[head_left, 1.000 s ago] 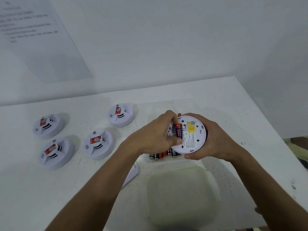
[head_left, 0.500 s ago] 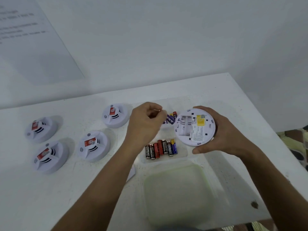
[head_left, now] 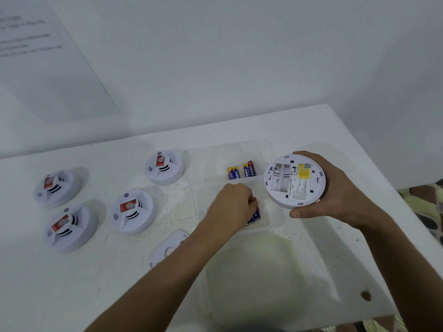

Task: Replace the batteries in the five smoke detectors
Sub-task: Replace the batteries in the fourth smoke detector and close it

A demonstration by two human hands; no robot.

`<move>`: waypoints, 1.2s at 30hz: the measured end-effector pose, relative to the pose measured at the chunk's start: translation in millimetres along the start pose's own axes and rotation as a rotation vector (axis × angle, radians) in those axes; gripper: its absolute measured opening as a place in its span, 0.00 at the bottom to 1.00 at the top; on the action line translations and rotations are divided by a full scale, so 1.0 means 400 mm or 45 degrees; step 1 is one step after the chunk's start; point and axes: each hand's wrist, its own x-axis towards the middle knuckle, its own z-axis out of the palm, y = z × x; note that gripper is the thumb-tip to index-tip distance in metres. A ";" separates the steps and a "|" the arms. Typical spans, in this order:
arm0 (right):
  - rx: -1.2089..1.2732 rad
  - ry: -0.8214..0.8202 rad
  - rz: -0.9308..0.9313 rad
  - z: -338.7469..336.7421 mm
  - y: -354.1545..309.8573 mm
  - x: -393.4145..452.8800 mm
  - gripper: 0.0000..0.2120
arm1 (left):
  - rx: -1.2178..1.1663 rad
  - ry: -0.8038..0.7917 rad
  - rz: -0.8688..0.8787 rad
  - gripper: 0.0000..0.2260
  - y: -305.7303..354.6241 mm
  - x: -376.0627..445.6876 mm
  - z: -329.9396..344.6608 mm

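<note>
A plain test or workshop room: a bare white table (head_left: pixel 311 130) stands against a blank white wall (head_left: pixel 239 56), with a printed instruction sheet (head_left: pixel 43 56) stuck to the wall above the table's left end.

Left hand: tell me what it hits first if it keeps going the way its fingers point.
The left hand points down into the near tray compartment; its fingertips are already at the blue batteries there, so those come first. Whether it touches or grips one is hidden.
</note>
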 end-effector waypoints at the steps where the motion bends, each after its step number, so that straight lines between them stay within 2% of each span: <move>1: 0.007 0.006 0.002 -0.002 0.000 0.002 0.48 | 0.003 0.000 -0.006 0.12 -0.003 0.000 -0.002; 10: 0.008 0.012 0.026 -0.004 0.009 0.010 0.49 | -0.232 0.289 -0.161 0.08 -0.058 0.074 -0.153; 13: 0.014 0.006 0.027 0.000 0.012 0.011 0.48 | -0.150 0.159 -0.212 0.11 -0.090 0.138 -0.167; 17: 0.019 0.001 0.036 0.004 0.009 0.015 0.48 | -0.129 -0.214 -0.222 0.19 -0.102 0.189 -0.155; 20: 0.026 0.004 0.045 0.005 0.008 0.017 0.48 | -0.057 -0.295 -0.166 0.15 -0.105 0.197 -0.146; 24: 0.039 0.004 0.057 0.010 0.004 0.020 0.48 | -0.073 -0.237 -0.182 0.09 -0.101 0.195 -0.143; 27: 0.027 0.003 0.057 0.015 0.003 0.024 0.47 | -0.250 -0.148 -0.228 0.06 -0.096 0.182 -0.149; 30: 0.026 -0.002 0.040 0.020 -0.001 0.031 0.47 | -0.438 0.157 -0.191 0.04 -0.074 0.151 -0.178; 33: 0.019 -0.015 0.011 0.026 -0.007 0.039 0.47 | -0.640 0.519 -0.029 0.03 -0.020 0.091 -0.214; 34: 0.020 -0.021 0.000 0.029 -0.010 0.041 0.47 | -0.702 0.550 0.041 0.04 -0.001 0.070 -0.223; 36: 0.035 -0.029 -0.022 0.035 -0.017 0.046 0.47 | -0.824 0.455 0.128 0.05 0.028 0.037 -0.231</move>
